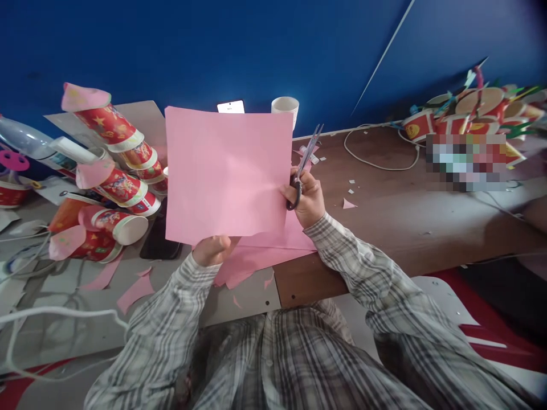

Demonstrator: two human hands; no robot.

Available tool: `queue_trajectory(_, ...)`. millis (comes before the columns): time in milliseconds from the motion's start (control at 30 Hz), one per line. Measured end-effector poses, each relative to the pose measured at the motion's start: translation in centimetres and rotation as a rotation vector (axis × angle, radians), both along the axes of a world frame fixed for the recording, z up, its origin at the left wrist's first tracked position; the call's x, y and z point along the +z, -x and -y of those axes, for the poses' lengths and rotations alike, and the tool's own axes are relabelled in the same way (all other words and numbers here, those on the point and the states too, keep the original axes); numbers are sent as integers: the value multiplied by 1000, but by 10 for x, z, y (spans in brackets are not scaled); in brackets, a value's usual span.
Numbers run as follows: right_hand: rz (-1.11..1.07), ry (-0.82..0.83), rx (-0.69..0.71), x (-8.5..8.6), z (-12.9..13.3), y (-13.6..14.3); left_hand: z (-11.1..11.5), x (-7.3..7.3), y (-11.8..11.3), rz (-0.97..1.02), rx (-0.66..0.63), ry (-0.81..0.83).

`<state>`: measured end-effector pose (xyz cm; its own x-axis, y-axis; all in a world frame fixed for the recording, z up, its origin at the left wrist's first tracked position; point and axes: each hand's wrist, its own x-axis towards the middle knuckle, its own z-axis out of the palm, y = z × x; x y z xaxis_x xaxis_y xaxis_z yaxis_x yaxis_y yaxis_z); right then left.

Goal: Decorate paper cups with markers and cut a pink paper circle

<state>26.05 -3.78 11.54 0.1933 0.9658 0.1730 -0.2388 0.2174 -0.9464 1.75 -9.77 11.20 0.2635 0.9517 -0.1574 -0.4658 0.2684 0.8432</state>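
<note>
A large pink paper sheet [228,173] is held up above the table, nearly square and facing me. My left hand [212,249] grips its bottom edge, with the thumb in view and the other fingers hidden behind the sheet. At the sheet's right edge, my right hand [306,196] is closed round the dark handles of scissors [308,154], and its thumb and a finger touch the paper. The scissor blades point up and look slightly apart. More pink paper [256,262] lies beneath on the table, partly covered by the raised sheet.
Red paper cups with pink tops [123,188] are stacked at the left, beside a dark phone [160,242]. A white cup [285,105] and a lit phone [231,107] stand at the back. Decorated cups [478,105] and a white cable [380,165] are at the right.
</note>
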Motion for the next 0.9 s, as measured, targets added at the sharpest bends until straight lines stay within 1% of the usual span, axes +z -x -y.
queue_trajectory(100, 67, -13, -5, 4, 4, 1, -7, 3, -9, 23, 84, -3)
queue_trajectory(200, 74, 1, -29, 8, 9, 3, -18, -2, -16, 44, 164, 23)
queue_trajectory(300, 60, 20, -22, 10, 12, 4, -24, -13, -17, 44, 163, 72)
queue_trajectory(367, 44, 29, -9, 9, 11, 3, -25, -20, -15, 36, 152, 89)
queue_trajectory(500, -6, 67, -14, 2, 8, 3, -24, -27, -14, 47, 163, 52)
queue_trajectory(600, -54, 111, 42, -1, 8, 5, -24, -29, -14, 56, 215, 37)
queue_trajectory(700, -71, 140, 108, -3, 11, 8, -24, -29, -14, 58, 234, 25)
queue_trajectory(800, -84, 163, 145, -7, 16, 10, -24, -26, -16, 59, 249, -3)
queue_trajectory(900, -104, 198, 174, -12, 24, 15, -23, -22, -19, 51, 292, -27)
